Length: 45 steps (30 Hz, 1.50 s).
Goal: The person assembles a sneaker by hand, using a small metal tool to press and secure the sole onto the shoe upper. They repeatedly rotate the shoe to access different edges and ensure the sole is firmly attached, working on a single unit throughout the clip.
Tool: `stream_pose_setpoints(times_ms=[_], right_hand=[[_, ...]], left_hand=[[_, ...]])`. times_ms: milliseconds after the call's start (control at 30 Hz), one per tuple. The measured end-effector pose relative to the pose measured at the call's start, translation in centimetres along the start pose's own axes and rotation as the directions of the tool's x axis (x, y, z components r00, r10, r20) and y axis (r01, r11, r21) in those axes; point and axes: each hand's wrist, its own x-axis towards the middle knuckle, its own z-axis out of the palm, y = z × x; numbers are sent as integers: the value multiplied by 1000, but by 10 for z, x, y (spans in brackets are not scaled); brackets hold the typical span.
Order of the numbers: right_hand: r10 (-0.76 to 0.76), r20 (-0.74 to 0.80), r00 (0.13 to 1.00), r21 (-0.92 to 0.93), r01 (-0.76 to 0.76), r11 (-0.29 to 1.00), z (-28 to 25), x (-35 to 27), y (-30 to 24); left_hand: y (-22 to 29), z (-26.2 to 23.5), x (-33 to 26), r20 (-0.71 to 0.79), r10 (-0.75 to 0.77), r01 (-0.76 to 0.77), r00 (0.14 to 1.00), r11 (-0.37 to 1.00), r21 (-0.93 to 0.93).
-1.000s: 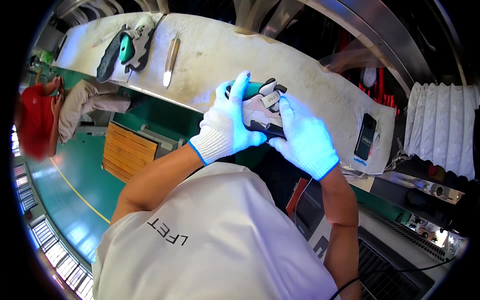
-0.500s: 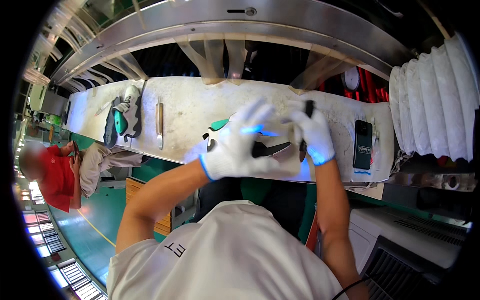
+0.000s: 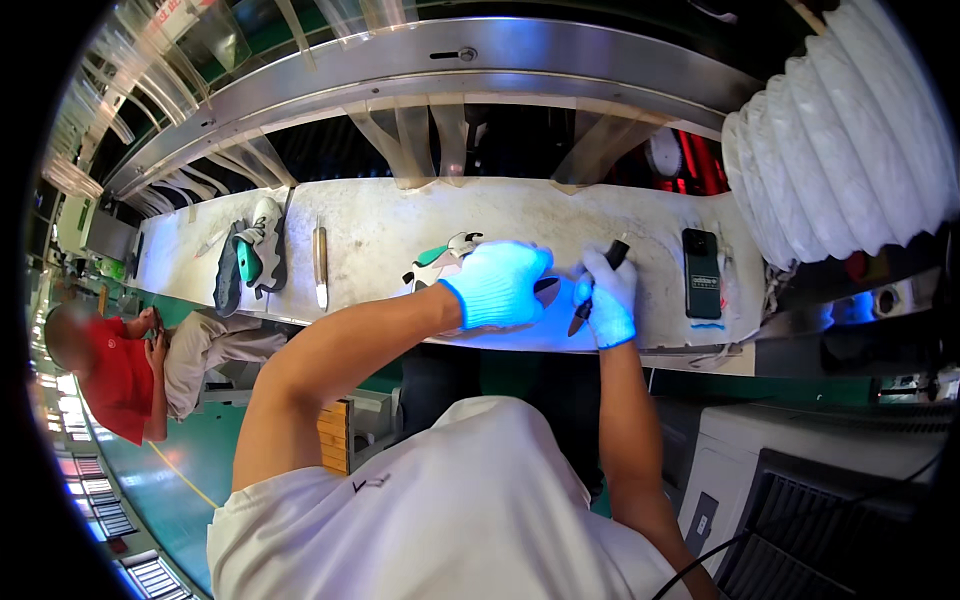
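My left hand [image 3: 503, 285], in a white glove lit bright blue, is closed over a shoe sole [image 3: 546, 289]; only its dark end and a lower edge show past the glove. Beside and behind that hand lies a white shoe upper [image 3: 440, 263] with green lining and black trim, partly covered by the glove. In my right hand [image 3: 608, 295], also gloved, is a slim tool with a black handle [image 3: 617, 254] and a brown pointed tip [image 3: 578, 319]. The tip points down towards me, a little right of the sole. Whether it is bristle or blade I cannot tell.
A grey-and-white pair of shoes [image 3: 262, 245] and a wooden-handled knife [image 3: 320, 262] lie on the bench [image 3: 385, 225] to the left. A dark phone [image 3: 702, 275] lies right. A metal rail [image 3: 560, 65] with plastic strips spans behind; a white duct [image 3: 830, 150] hangs right. A person [image 3: 110, 360] sits left.
My left hand has gone from open and blurred above the shoe parts to closed on the sole. My right hand has lowered with the tool. The view has shifted slightly.
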Motion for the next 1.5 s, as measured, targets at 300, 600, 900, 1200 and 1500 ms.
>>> stream_pose_setpoints(times_ms=[300, 600, 900, 1200, 1500], right_hand=[[271, 382, 884, -484, -58, 873, 51, -8, -43], [372, 259, 892, -690, -99, 717, 94, -16, -59], [82, -38, 996, 88, -78, 993, 81, 0, -37], [239, 14, 971, 325, -230, 917, 112, 13, -23], [65, -50, 997, 336, -44, 941, 134, -22, -22]], left_hand=[[-105, 11, -159, -548, 166, -194, 820, 981, 7], [-104, 22, -129, -311, 14, -41, 950, 996, -79], [-87, 32, -89, -350, 3, 15, 937, 999, 48], [-70, 44, -81, -445, 20, 76, 896, 978, 196], [-68, 47, -75, -462, 114, 18, 880, 962, 272]])
